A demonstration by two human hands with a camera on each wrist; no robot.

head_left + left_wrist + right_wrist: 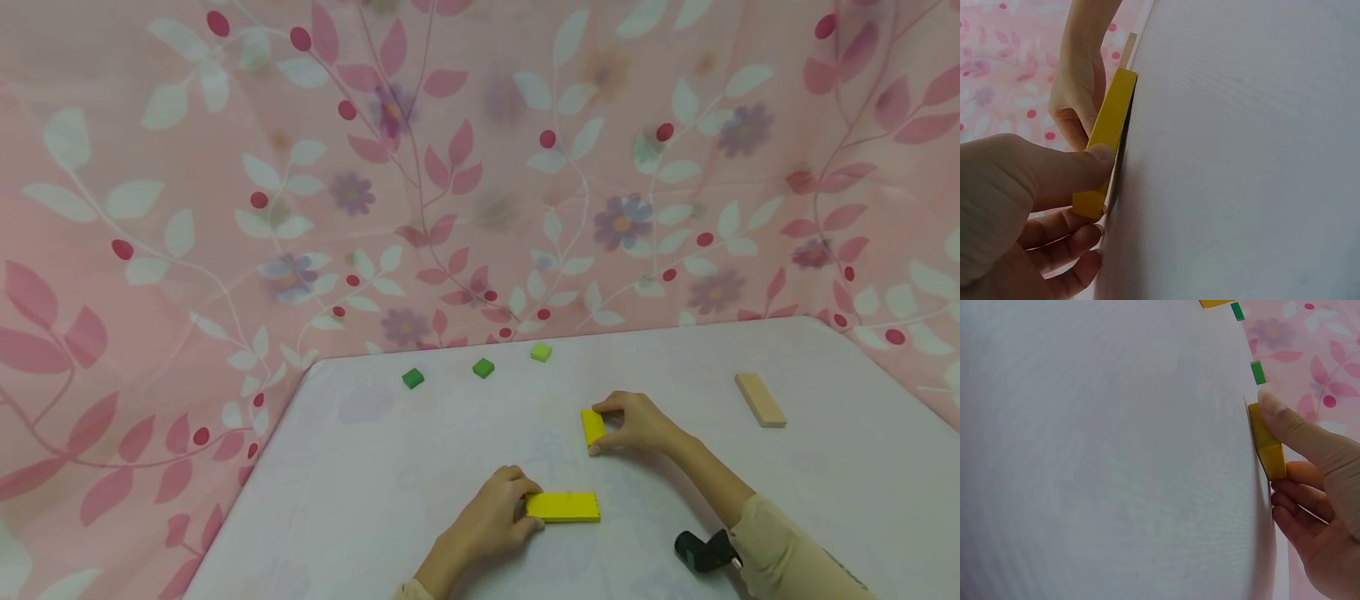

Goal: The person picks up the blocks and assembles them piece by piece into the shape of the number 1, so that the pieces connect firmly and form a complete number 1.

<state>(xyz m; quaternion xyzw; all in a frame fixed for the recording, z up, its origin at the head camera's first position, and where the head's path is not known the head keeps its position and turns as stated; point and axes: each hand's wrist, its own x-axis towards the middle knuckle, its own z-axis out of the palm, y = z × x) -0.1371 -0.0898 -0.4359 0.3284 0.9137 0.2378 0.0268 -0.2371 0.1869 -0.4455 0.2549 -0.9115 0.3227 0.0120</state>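
Observation:
My left hand (497, 518) pinches the left end of a flat yellow block (564, 507) between thumb and fingers, near the front of the table. In the left wrist view that yellow block (1112, 119) is tilted, with a dark gap between it and the white cloth. Farther back and to the right, my right hand (636, 423) grips a second yellow block (592, 428) by its two ends. Thumb and fingertips hold this yellow block (1267, 440) close over the cloth in the right wrist view.
Three small green blocks, one of them a dark green block (413, 378), lie along the table's back edge. A plain wooden block (760, 400) lies at the right. A black device (705, 552) is by the right sleeve. Floral fabric (480, 167) hangs behind the white table (360, 500).

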